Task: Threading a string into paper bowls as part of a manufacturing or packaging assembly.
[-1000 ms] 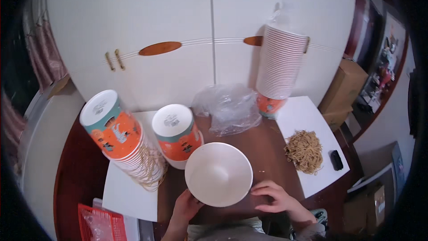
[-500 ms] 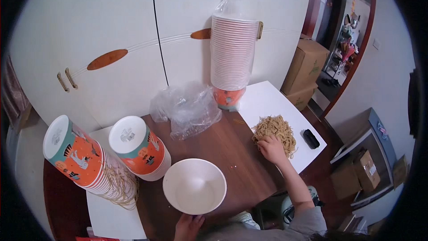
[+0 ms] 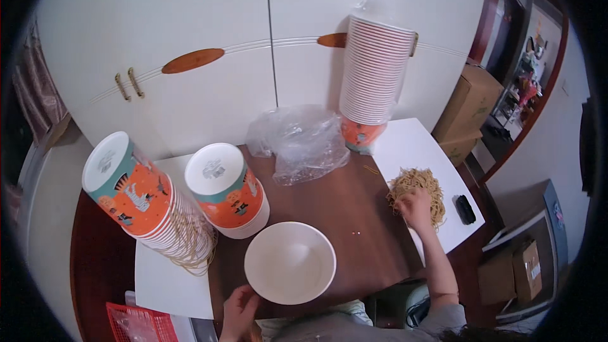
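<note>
An empty white paper bowl (image 3: 290,262) stands on the dark wooden table (image 3: 354,215) in front of me. My left hand (image 3: 239,310) rests at the bowl's near rim, fingers touching its edge. My right hand (image 3: 417,205) is stretched out to the right, fingers curled down into a pile of thin tan rubber bands (image 3: 417,185) lying on a white board (image 3: 423,152). Whether it has pinched any bands is hidden by the fingers.
Two tilted stacks of orange and teal printed bowls (image 3: 136,199) (image 3: 228,188) lie at left, with loose rubber bands (image 3: 190,240) beside them. A tall upright bowl stack (image 3: 373,82) stands at the back, crumpled clear plastic (image 3: 297,142) near it. A small black object (image 3: 465,209) lies right; a red basket (image 3: 136,323) is at lower left.
My right hand left the bowl's near rim and reached right to the rubber band pile, where it now digs in. My view swung right. My left hand stayed at the bowl.
</note>
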Demonstrator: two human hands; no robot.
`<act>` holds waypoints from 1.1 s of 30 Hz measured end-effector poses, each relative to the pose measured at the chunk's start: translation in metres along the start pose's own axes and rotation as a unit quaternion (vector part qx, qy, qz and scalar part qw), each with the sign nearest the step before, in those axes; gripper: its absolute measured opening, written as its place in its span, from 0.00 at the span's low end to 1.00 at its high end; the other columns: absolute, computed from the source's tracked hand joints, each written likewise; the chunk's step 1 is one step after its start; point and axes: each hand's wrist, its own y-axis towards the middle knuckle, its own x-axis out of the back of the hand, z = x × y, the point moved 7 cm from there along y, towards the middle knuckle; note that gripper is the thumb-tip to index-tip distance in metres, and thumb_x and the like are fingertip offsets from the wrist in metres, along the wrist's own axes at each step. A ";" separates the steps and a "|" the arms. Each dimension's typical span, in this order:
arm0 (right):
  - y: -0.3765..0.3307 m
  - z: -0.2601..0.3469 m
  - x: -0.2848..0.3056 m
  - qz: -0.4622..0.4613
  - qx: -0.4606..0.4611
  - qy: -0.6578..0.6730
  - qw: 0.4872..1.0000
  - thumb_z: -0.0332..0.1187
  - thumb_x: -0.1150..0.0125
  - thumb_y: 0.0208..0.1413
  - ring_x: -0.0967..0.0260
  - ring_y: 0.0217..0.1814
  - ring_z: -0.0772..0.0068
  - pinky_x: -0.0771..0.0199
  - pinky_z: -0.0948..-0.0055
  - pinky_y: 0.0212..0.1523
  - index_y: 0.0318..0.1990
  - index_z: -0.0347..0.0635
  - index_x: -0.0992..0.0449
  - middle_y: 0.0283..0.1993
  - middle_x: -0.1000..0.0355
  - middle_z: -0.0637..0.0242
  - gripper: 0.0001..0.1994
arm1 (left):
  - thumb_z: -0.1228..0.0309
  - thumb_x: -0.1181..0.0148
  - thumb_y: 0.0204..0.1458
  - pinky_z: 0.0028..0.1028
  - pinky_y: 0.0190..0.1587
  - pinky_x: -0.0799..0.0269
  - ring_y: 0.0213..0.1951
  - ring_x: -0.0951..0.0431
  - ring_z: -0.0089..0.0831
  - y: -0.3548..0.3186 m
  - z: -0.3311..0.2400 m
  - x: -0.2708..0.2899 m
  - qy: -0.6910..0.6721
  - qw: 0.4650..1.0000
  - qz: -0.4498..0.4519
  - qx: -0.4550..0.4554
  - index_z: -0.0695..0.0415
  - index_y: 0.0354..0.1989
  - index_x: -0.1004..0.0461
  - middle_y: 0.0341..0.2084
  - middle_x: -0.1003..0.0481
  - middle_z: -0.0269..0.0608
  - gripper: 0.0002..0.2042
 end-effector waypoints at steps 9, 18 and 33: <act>0.099 0.043 0.104 -0.078 -0.101 0.555 0.822 0.30 0.51 0.53 0.44 0.24 0.85 0.42 0.83 0.26 0.29 0.40 0.34 0.23 0.40 0.74 0.05 | 0.74 0.44 0.43 0.21 0.37 0.33 0.40 0.31 0.27 -0.026 -0.133 -0.023 0.124 0.943 -0.136 -0.277 0.61 0.43 0.33 0.45 0.37 0.45 0.16; 0.082 0.197 0.090 0.210 0.122 0.460 0.854 0.30 0.46 0.50 0.46 0.18 0.88 0.44 0.83 0.19 0.30 0.39 0.29 0.14 0.42 0.77 0.04 | 0.72 0.47 0.45 0.30 0.47 0.36 0.45 0.31 0.40 -0.003 -0.150 -0.052 0.270 0.907 -0.054 -0.319 0.59 0.44 0.35 0.45 0.34 0.50 0.16; 0.085 0.255 0.101 0.200 0.177 0.501 0.823 0.27 0.43 0.46 0.47 0.18 0.89 0.44 0.83 0.20 0.30 0.39 0.28 0.15 0.42 0.76 0.03 | 0.70 0.43 0.45 0.25 0.36 0.36 0.34 0.32 0.29 0.020 -0.224 -0.119 0.229 0.880 0.127 -0.396 0.57 0.41 0.31 0.32 0.30 0.39 0.14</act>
